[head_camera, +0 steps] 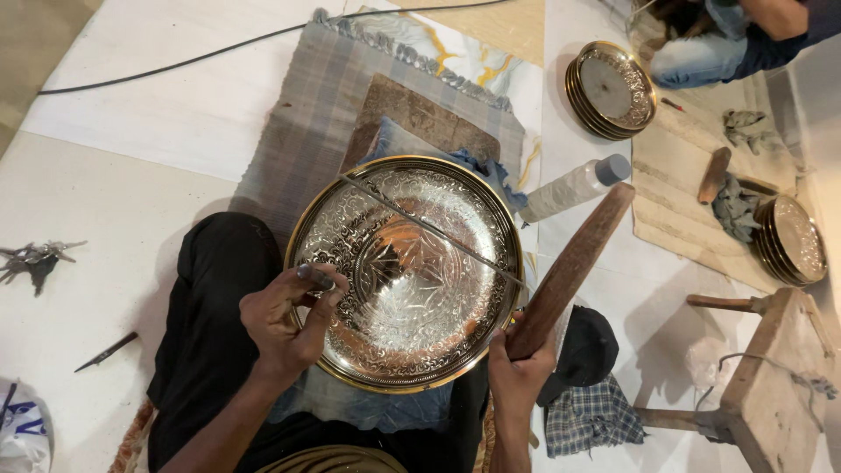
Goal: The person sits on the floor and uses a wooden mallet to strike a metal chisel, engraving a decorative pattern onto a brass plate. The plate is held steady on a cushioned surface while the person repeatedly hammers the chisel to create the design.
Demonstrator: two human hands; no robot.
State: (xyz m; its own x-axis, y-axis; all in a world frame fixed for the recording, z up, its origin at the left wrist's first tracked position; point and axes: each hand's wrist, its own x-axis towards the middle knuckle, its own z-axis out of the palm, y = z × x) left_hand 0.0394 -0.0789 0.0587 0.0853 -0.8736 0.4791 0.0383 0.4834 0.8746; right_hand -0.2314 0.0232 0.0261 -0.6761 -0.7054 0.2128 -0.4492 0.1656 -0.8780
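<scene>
A large round engraved metal plate [412,350] with a brass rim lies on a blue cloth over my lap. My left hand [285,320] pinches a small metal punch [315,278] upright against the plate's left rim. My right hand [519,372] grips the lower end of a long wooden mallet [574,263], which slants up and to the right beside the plate's right edge. A thin metal rod [429,228] lies across the plate.
A plastic bottle [574,186] lies beyond the plate. Stacks of similar plates [611,88] [793,241] sit at the back and right. A wooden stool [775,385] stands at right, loose tools [35,258] at left. Another person [745,35] sits at top right.
</scene>
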